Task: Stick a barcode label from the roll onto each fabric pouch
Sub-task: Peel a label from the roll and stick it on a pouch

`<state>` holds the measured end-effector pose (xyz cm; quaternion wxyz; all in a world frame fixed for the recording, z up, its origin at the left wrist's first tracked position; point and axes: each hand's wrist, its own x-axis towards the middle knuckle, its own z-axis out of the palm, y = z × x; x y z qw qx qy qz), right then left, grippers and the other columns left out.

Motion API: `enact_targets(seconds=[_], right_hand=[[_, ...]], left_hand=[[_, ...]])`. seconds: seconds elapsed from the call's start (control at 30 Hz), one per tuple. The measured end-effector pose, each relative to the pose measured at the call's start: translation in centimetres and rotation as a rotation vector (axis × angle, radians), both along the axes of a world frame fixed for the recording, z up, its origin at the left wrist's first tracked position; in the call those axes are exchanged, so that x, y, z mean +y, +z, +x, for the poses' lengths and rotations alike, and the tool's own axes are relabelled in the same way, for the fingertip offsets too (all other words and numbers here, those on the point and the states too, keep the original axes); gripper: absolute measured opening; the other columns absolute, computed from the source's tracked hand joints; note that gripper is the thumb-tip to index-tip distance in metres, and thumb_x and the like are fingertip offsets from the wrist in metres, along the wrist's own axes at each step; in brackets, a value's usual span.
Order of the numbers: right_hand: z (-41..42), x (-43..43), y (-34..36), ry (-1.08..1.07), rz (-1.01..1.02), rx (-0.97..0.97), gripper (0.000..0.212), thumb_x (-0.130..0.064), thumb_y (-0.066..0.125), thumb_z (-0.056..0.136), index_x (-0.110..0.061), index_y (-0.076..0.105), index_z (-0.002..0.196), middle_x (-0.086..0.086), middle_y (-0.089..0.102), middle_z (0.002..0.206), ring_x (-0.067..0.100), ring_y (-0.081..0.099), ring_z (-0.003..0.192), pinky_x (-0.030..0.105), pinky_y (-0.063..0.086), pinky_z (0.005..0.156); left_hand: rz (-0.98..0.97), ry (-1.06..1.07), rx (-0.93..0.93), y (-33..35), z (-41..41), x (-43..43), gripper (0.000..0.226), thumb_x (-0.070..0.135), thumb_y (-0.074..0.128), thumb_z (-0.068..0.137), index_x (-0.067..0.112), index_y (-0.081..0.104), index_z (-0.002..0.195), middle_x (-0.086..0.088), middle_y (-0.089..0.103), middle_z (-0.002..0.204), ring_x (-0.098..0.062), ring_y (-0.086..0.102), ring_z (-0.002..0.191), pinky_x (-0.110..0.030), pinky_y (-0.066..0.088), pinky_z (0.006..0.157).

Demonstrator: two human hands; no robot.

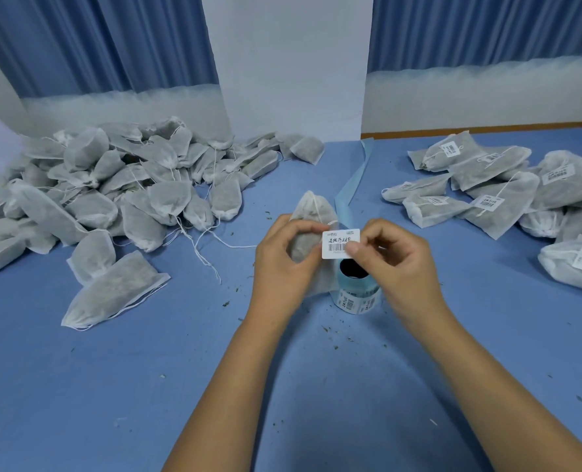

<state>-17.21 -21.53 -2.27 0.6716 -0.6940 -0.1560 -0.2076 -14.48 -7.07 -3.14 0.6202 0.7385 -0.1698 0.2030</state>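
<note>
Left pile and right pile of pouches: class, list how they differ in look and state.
In the left pile the pouches are bare; in the right pile they carry labels. More pouches show in the left pile than in the right pile. Both hold white drawstring pouches on the blue table.

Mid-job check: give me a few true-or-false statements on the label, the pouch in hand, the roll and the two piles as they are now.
1. The right hand pinches a barcode label. True.
2. The left hand holds nothing. False: it grips a fabric pouch.
3. The label roll lies on its side among the pouches. False: it stands on end on the table, below the hands.
4. Pouches in the right pile carry labels. True.
5. Pouches in the left pile carry labels. False: none shows one.
</note>
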Motion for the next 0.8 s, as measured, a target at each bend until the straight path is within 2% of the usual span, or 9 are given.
enact_targets(seconds=[0.07, 0.17, 0.23, 0.37, 0.43, 0.53, 0.63, 0.73, 0.8], right_hand=[[0.3, 0.0, -0.4, -0.041, -0.004, 0.033, 0.022, -0.021, 0.067, 0.077, -0.029, 0.055, 0.06, 0.018, 0.042, 0.064, 0.035, 0.034, 0.062, 0.035, 0.031, 0.06], [0.6, -0.2, -0.5, -0.063, -0.003, 0.065, 0.02, -0.022, 0.067, 0.077, -0.025, 0.055, 0.061, 0.021, 0.043, 0.067, 0.023, 0.035, 0.063, 0.032, 0.032, 0.061], [0.7, -0.3, -0.6, -0.05, -0.009, 0.071, 0.019, -0.021, 0.067, 0.077, -0.02, 0.055, 0.062, 0.023, 0.045, 0.068, 0.021, 0.037, 0.064, 0.032, 0.033, 0.061], [0.7, -0.5, -0.7, -0.029, -0.003, 0.039, 0.019, -0.018, 0.066, 0.078, -0.014, 0.054, 0.065, 0.029, 0.044, 0.069, 0.034, 0.038, 0.063, 0.039, 0.032, 0.062], [0.6, -0.5, -0.4, 0.019, 0.019, 0.007, 0.018, -0.016, 0.065, 0.08, -0.02, 0.056, 0.065, 0.027, 0.043, 0.069, 0.042, 0.037, 0.065, 0.042, 0.031, 0.062], [0.7, -0.6, -0.3, 0.042, -0.019, -0.002, 0.022, -0.014, 0.065, 0.08, -0.026, 0.057, 0.064, 0.022, 0.045, 0.068, 0.043, 0.036, 0.065, 0.042, 0.031, 0.06], [1.0, -0.6, -0.9, -0.006, -0.055, 0.043, 0.021, -0.008, 0.068, 0.083, -0.011, 0.055, 0.067, 0.024, 0.043, 0.066, 0.031, 0.035, 0.062, 0.035, 0.032, 0.059], [1.2, -0.7, -1.1, -0.06, -0.055, 0.071, 0.024, -0.005, 0.068, 0.084, -0.011, 0.054, 0.066, 0.007, 0.043, 0.061, 0.012, 0.035, 0.059, 0.019, 0.032, 0.056], [1.3, -0.6, -1.2, -0.095, -0.051, 0.074, 0.026, -0.007, 0.07, 0.083, -0.011, 0.054, 0.064, -0.004, 0.041, 0.056, 0.007, 0.033, 0.056, 0.015, 0.031, 0.054]], left_hand=[[0.004, -0.024, -0.016, 0.0, -0.1, 0.0, 0.029, 0.001, 0.074, 0.079, 0.028, 0.071, 0.09, 0.009, 0.064, 0.093, -0.003, 0.063, 0.092, -0.012, 0.043, 0.081], [0.027, -0.052, -0.042, -0.1, -0.1, -0.1, 0.029, 0.003, 0.073, 0.079, 0.027, 0.07, 0.096, 0.008, 0.066, 0.098, -0.004, 0.063, 0.097, -0.014, 0.045, 0.086], [0.036, -0.066, -0.042, -0.1, -0.2, -0.2, 0.032, 0.005, 0.073, 0.079, 0.03, 0.069, 0.098, 0.009, 0.065, 0.1, -0.004, 0.062, 0.099, -0.016, 0.045, 0.088], [0.034, -0.081, -0.037, -0.1, -0.2, -0.3, 0.033, 0.011, 0.071, 0.076, 0.033, 0.068, 0.1, 0.012, 0.066, 0.102, -0.005, 0.062, 0.102, -0.02, 0.047, 0.09], [0.033, -0.09, -0.021, -0.2, -0.1, -0.2, 0.034, 0.012, 0.071, 0.075, 0.033, 0.067, 0.101, 0.011, 0.067, 0.104, -0.006, 0.063, 0.103, -0.025, 0.049, 0.092], [0.023, -0.12, -0.003, -0.2, -0.1, -0.2, 0.037, 0.009, 0.069, 0.073, 0.033, 0.067, 0.102, 0.01, 0.066, 0.105, -0.008, 0.063, 0.104, -0.026, 0.049, 0.091], [0.001, -0.166, -0.009, -0.1, -0.1, -0.1, 0.041, 0.007, 0.069, 0.071, 0.031, 0.066, 0.104, 0.008, 0.066, 0.106, -0.01, 0.063, 0.103, -0.026, 0.049, 0.09], [0.008, -0.229, -0.021, -0.1, -0.2, 0.2, 0.048, 0.009, 0.073, 0.072, 0.031, 0.063, 0.113, 0.005, 0.063, 0.113, -0.018, 0.062, 0.109, -0.035, 0.05, 0.094], [0.021, -0.262, -0.026, 0.0, -0.4, 0.1, 0.049, 0.017, 0.075, 0.073, 0.033, 0.06, 0.117, 0.006, 0.062, 0.116, -0.02, 0.06, 0.113, -0.039, 0.049, 0.097]])
